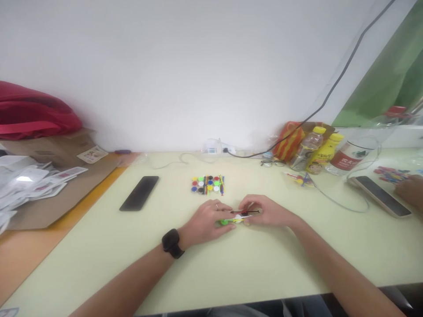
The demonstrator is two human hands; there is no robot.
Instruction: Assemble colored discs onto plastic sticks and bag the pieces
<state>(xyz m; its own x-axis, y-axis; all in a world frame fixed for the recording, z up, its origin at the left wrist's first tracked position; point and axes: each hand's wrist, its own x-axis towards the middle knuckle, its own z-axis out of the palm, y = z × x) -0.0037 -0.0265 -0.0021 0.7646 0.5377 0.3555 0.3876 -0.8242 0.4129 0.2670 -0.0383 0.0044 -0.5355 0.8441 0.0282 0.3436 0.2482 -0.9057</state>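
Both my hands rest together on the pale green table (231,264), near its middle. My left hand (205,221), with a ring and a black watch on the wrist, is curled round a small green and yellow toy piece (231,220). My right hand (264,211) pinches the other end of the same piece, where a thin black stick with a red dot (243,212) lies across it. Just beyond my hands sits a small set of round paint pots in several colours with brushes (208,185).
A black phone (139,193) lies to the left. Bottles (317,154), glasses (272,163) and a striped bag stand at the back right. Another person's hand (411,191) rests by a second phone (380,193). White packets (29,185) and cardboard lie far left.
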